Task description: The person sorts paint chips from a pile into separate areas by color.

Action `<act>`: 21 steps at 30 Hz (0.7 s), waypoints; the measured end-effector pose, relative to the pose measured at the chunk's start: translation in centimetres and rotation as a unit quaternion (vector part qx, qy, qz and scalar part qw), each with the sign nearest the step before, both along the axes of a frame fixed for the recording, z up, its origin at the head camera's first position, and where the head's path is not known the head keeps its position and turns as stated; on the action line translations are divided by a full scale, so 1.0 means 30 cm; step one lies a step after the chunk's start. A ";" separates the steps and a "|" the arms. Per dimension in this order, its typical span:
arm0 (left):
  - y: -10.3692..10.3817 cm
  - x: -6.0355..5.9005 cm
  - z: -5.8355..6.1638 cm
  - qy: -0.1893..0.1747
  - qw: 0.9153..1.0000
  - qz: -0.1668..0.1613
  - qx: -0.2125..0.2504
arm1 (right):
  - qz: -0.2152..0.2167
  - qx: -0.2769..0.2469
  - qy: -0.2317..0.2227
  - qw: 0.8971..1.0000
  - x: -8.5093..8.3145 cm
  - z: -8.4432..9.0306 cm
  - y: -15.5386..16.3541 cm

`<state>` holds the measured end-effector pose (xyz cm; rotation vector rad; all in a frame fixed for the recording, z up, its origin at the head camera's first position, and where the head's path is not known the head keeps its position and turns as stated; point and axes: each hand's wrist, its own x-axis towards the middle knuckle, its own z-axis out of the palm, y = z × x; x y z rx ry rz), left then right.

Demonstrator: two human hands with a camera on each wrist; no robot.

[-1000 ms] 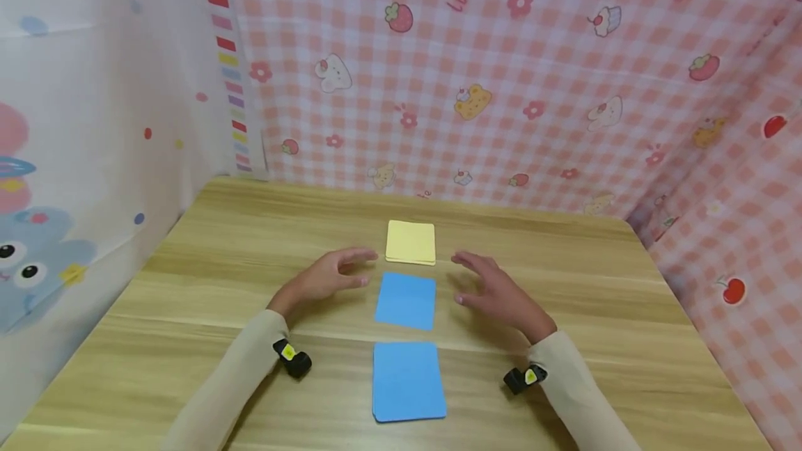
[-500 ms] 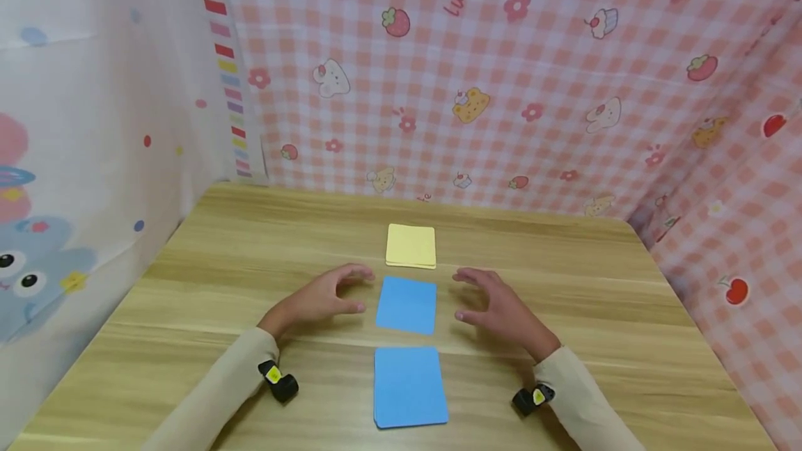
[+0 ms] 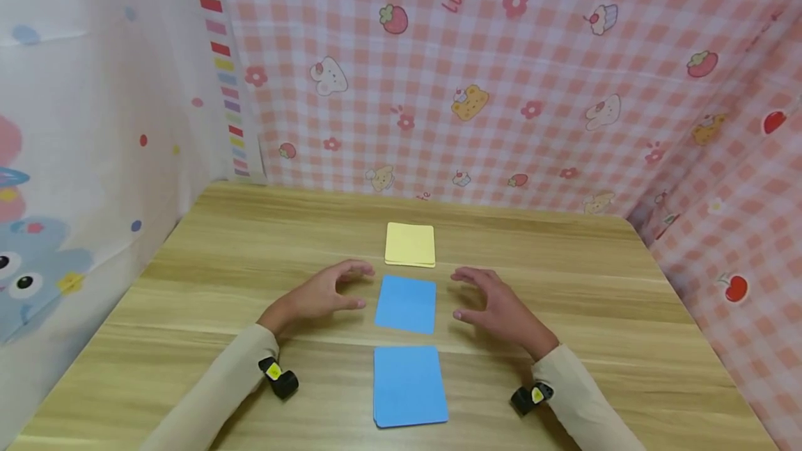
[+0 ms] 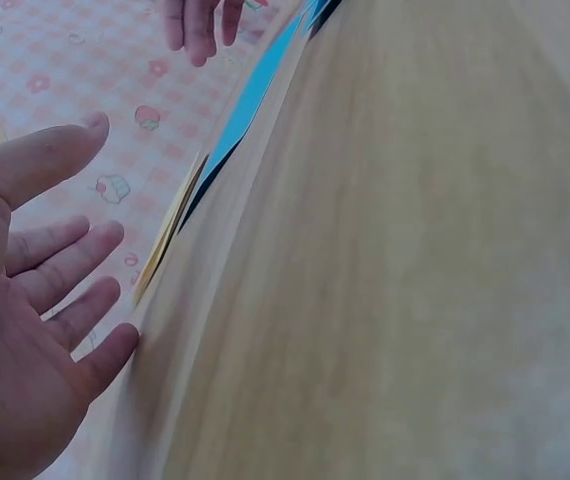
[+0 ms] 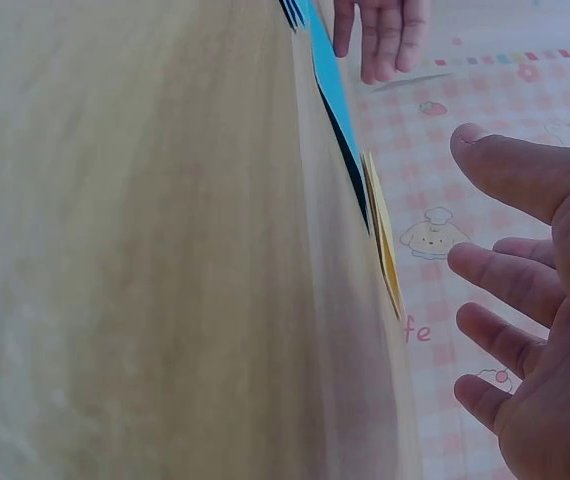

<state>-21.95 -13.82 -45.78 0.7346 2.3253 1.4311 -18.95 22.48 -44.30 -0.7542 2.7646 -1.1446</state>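
Note:
Three groups of square cards line up down the middle of the table in the head view. Farthest is a small stack of yellow cards (image 3: pixel 410 244). Closer in lies a blue card (image 3: pixel 406 304), and nearest the front is a stack of blue cards (image 3: pixel 410 386) with slightly offset edges. My left hand (image 3: pixel 317 291) rests just left of the middle blue card, fingers relaxed and thumb apart. On the other side my right hand (image 3: pixel 505 305) mirrors it, palm facing inward. Neither hand holds anything. Both wrist views show the spread fingers beside the card edges.
A wood-grain table (image 3: pixel 188 284) carries the cards. Behind it hangs a pink checked curtain (image 3: pixel 426 75), with a white printed curtain (image 3: pixel 94 89) on the left. Each sleeve bears a small black wrist camera, the left camera (image 3: pixel 279 378) and the right camera (image 3: pixel 531 399).
Both hands have drawn slightly back toward the body, from beside the gap under the yellow stack to beside the middle blue card. The cards have stayed where they were.

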 end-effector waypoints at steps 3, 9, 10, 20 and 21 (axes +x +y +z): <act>0.005 -0.007 -0.004 0.000 1.000 0.001 -0.007 | 0.001 0.000 0.000 1.000 0.000 -0.003 -0.001; 0.011 -0.015 -0.025 0.004 1.000 -0.002 -0.025 | 0.008 0.014 -0.017 1.000 0.001 -0.022 -0.005; 0.011 -0.015 -0.029 0.007 1.000 -0.001 -0.029 | 0.011 0.019 -0.019 1.000 0.001 -0.027 -0.005; 0.018 -0.017 -0.053 0.081 0.994 0.003 -0.069 | 0.015 0.049 -0.010 0.999 -0.006 -0.053 -0.018; 0.021 -0.018 -0.056 0.091 0.993 0.001 -0.072 | 0.015 0.052 -0.009 0.998 -0.007 -0.057 -0.020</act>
